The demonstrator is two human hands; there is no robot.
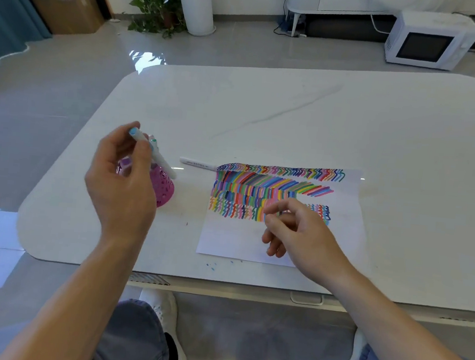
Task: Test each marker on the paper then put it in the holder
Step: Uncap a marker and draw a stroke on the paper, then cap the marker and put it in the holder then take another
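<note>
The white marble-look table (pixel 294 113) carried a white paper sheet (pixel 340 240) crowded with coloured test strokes. Left of the paper stood the pink perforated holder (pixel 164 186), and above it the left hand (pixel 121 181) gripped a white, light-blue-capped marker (pixel 154 151). The right hand (pixel 298 231) hovered over the paper, loosely curled and empty (apparently). Another white marker (pixel 197 163) lay just beyond the paper. A slanted drop might miss the holder or tip it.

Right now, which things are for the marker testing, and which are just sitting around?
For the job: left hand with its marker, pink holder, paper, spare marker.
Just around: microwave, plant, cardboard box.
</note>
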